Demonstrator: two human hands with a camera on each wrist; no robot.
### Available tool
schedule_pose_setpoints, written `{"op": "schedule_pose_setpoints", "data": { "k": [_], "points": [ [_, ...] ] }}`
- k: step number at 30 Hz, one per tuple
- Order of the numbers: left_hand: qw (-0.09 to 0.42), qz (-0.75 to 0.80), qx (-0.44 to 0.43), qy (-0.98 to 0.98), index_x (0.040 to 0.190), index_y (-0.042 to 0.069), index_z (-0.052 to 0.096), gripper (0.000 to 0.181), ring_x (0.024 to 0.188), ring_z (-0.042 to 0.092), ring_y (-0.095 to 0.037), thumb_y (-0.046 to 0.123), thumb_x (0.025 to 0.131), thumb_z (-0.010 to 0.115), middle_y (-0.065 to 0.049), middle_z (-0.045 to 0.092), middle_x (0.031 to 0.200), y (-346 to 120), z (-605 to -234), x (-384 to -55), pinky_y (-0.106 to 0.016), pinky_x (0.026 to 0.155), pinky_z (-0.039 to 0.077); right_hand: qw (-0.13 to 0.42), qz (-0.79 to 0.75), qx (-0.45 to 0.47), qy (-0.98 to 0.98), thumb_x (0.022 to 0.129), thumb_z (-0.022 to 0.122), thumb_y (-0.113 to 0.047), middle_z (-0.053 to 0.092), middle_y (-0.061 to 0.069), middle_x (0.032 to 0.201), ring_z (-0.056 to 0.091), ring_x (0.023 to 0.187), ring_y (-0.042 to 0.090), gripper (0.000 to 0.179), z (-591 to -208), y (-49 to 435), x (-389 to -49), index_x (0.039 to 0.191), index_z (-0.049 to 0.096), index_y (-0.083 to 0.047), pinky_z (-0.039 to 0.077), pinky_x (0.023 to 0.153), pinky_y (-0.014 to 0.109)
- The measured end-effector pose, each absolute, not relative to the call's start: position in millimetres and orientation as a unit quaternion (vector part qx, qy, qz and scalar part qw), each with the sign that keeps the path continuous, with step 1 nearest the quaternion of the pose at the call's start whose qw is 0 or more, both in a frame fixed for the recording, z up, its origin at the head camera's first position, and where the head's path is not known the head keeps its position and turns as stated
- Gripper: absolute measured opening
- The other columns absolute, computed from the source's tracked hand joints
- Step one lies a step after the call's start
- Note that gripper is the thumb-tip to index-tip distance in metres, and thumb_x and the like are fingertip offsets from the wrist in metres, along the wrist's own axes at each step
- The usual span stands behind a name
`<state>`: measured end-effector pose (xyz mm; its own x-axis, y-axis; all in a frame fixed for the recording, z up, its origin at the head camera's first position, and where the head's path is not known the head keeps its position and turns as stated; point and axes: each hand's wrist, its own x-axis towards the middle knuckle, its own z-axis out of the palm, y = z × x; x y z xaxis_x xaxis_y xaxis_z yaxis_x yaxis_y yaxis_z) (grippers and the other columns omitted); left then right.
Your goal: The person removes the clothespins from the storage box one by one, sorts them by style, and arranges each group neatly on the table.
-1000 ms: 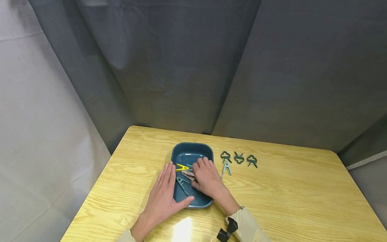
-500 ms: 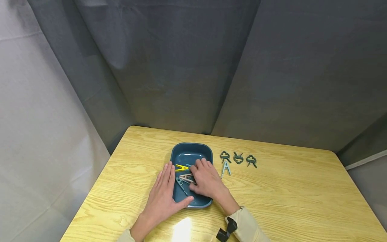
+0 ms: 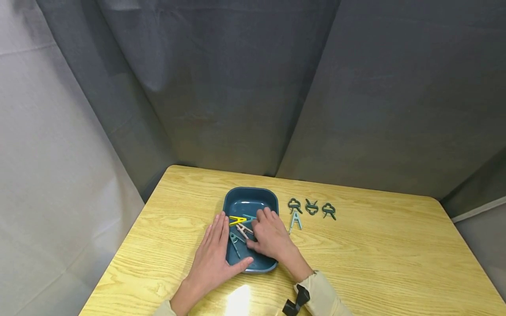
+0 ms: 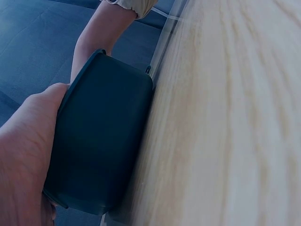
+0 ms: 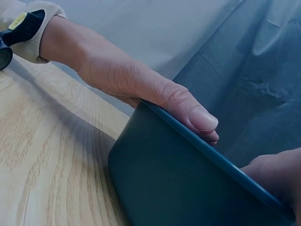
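A dark blue plastic tub (image 3: pixel 251 192) stands on the table. My left hand (image 3: pixel 211 250) rests along its left rim with straight fingers, thumb spread over the near corner. My right hand (image 3: pixel 270 235) reaches over the right side into the tub. Its fingers bend down beside a pale pink clothespin (image 3: pixel 244 230), but the fingertips are hidden, so I cannot tell whether they pinch it. Inside also lie a yellow clothespin (image 3: pixel 238 220), a blue clothespin (image 3: pixel 250 217) partly under the right hand, and a grey-green clothespin (image 3: pixel 235 244) near the left thumb.
Right of the tub, three dark green clips (image 3: pixel 312 207) lie in a row on the wooden table (image 3: pixel 379 245). A light blue clothespin (image 3: pixel 295 220) lies just below the leftmost one. Grey curtains (image 3: pixel 245 87) hang behind the table.
The pink clothespin has turned and shifted beside my right hand. The grey-green one has swung slightly, and more of the blue one shows. My left hand has stayed in place.
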<state>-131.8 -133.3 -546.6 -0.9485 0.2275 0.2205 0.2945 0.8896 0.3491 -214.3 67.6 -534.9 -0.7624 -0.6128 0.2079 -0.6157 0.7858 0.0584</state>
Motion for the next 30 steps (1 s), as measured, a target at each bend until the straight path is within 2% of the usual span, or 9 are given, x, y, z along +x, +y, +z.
{"op": "schedule_pose_setpoints", "data": {
  "k": [4, 9, 12, 17, 21, 23, 26, 28, 30],
  "points": [
    [0.087, -0.195, -0.134, -0.968, 0.166, 0.002, 0.017, 0.125, 0.162, 0.007, -0.027, 0.092, 0.084, 0.046, -0.013, 0.011, 0.175, -133.3, -546.2, -131.8, -0.048, 0.129, 0.018, 0.100, 0.019, 0.333, -0.937, 0.086, 0.072, -0.060, 0.048, 0.001, 0.085, 0.036, 0.082, 0.022, 0.047, -533.5, 68.2, -213.3, 0.078, 0.070, -0.014, 0.034, 0.073, 0.034],
    [0.085, -0.197, -0.131, -0.968, 0.166, 0.002, 0.017, 0.125, 0.162, 0.003, -0.023, 0.092, 0.084, 0.046, -0.012, 0.010, 0.176, -132.9, -545.9, -131.6, -0.047, 0.130, 0.017, 0.097, 0.026, 0.342, -0.934, 0.081, 0.072, -0.060, 0.052, 0.005, 0.097, 0.041, 0.088, 0.024, 0.054, -530.8, 69.0, -212.8, 0.102, 0.071, -0.011, 0.039, 0.078, 0.036],
    [0.086, -0.197, -0.129, -0.968, 0.166, 0.002, 0.017, 0.125, 0.162, 0.003, -0.022, 0.092, 0.084, 0.046, -0.012, 0.011, 0.176, -132.7, -546.1, -131.8, -0.047, 0.129, 0.018, 0.094, 0.020, 0.347, -0.933, 0.079, 0.075, -0.060, 0.051, 0.004, 0.097, 0.040, 0.088, 0.023, 0.057, -529.9, 69.0, -212.8, 0.109, 0.071, -0.011, 0.038, 0.077, 0.035],
    [0.087, -0.198, -0.129, -0.968, 0.167, 0.002, 0.017, 0.126, 0.162, 0.005, -0.024, 0.092, 0.083, 0.046, -0.011, 0.011, 0.176, -133.1, -546.4, -131.7, -0.047, 0.129, 0.018, 0.088, 0.021, 0.360, -0.929, 0.081, 0.074, -0.064, 0.048, 0.000, 0.089, 0.036, 0.084, 0.021, 0.048, -530.1, 69.1, -213.0, 0.093, 0.075, -0.017, 0.032, 0.073, 0.034],
    [0.092, -0.195, -0.132, -0.967, 0.166, 0.002, 0.017, 0.125, 0.162, 0.010, -0.028, 0.092, 0.084, 0.046, -0.012, 0.012, 0.175, -133.3, -546.6, -131.6, -0.048, 0.129, 0.019, 0.077, 0.032, 0.368, -0.926, 0.080, 0.073, -0.070, 0.046, -0.002, 0.086, 0.035, 0.082, 0.020, 0.049, -530.3, 69.9, -213.6, 0.079, 0.067, -0.021, 0.030, 0.072, 0.033],
    [0.094, -0.195, -0.135, -0.967, 0.166, 0.002, 0.017, 0.124, 0.162, 0.011, -0.029, 0.091, 0.084, 0.047, -0.013, 0.012, 0.175, -133.2, -546.6, -131.4, -0.048, 0.129, 0.019, 0.073, 0.035, 0.371, -0.925, 0.079, 0.073, -0.073, 0.046, -0.003, 0.087, 0.035, 0.082, 0.019, 0.051, -530.4, 70.4, -214.2, 0.078, 0.062, -0.022, 0.030, 0.073, 0.033],
    [0.094, -0.192, -0.136, -0.967, 0.166, 0.002, 0.017, 0.123, 0.162, 0.010, -0.028, 0.090, 0.085, 0.046, -0.013, 0.012, 0.175, -133.3, -546.6, -131.5, -0.048, 0.129, 0.019, 0.071, 0.038, 0.377, -0.923, 0.076, 0.074, -0.076, 0.050, -0.002, 0.094, 0.037, 0.085, 0.019, 0.057, -530.9, 71.5, -215.0, 0.094, 0.068, -0.022, 0.033, 0.074, 0.033],
    [0.093, -0.189, -0.135, -0.968, 0.166, 0.002, 0.017, 0.123, 0.162, 0.009, -0.027, 0.090, 0.086, 0.046, -0.013, 0.012, 0.175, -133.4, -546.6, -131.6, -0.048, 0.129, 0.019, 0.068, 0.035, 0.384, -0.920, 0.075, 0.075, -0.076, 0.053, -0.001, 0.102, 0.039, 0.088, 0.020, 0.068, -531.0, 72.2, -215.3, 0.117, 0.071, -0.022, 0.036, 0.077, 0.033],
    [0.091, -0.187, -0.135, -0.969, 0.166, 0.002, 0.017, 0.122, 0.162, 0.008, -0.027, 0.090, 0.086, 0.045, -0.013, 0.012, 0.175, -133.4, -546.9, -131.7, -0.048, 0.129, 0.019, 0.064, 0.031, 0.391, -0.918, 0.075, 0.076, -0.075, 0.056, 0.000, 0.112, 0.040, 0.092, 0.020, 0.081, -531.0, 72.7, -215.4, 0.138, 0.065, -0.026, 0.039, 0.079, 0.035]
  ]
}}
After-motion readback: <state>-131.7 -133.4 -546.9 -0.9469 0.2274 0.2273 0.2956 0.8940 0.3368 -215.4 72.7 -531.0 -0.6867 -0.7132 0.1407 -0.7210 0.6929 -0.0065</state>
